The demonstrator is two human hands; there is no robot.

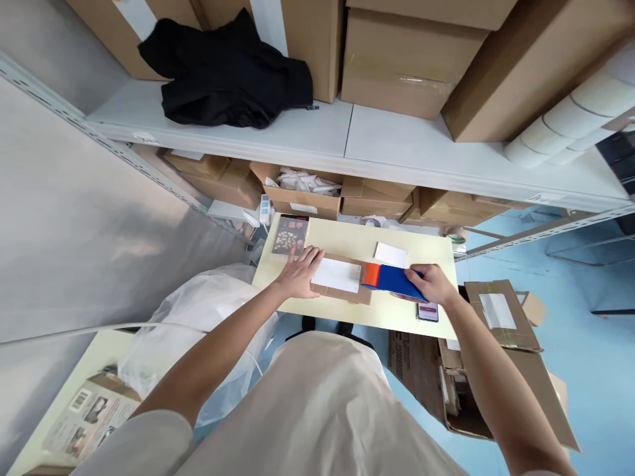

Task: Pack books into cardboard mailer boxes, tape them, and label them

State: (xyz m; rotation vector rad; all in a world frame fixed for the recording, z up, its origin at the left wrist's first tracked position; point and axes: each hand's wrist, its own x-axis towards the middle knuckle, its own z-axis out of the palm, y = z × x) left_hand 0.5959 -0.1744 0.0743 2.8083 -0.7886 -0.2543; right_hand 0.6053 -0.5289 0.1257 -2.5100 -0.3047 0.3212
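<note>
A flat cardboard box (366, 293) with a white label (337, 274) lies on the pale yellow table (342, 231). Across its left end rests my left hand (300, 271), fingers stretched out and pressing on it. My right hand (430, 283) is closed around the right end of a blue-and-orange tape dispenser (397, 280). The dispenser's orange end is at the right end of the box; whether they touch, I cannot tell. Just below my right hand lies a phone (427, 312) with a lit screen. A white card (391, 254) lies behind the dispenser.
A dark printed book or box (290, 235) occupies the table's back left corner. Behind stands a grey shelf (317, 135) with cardboard boxes, a black garment (233, 73) and white rolls (570, 119). More cartons (510, 317) stand right of the table; a white plastic bag (198, 311) is left.
</note>
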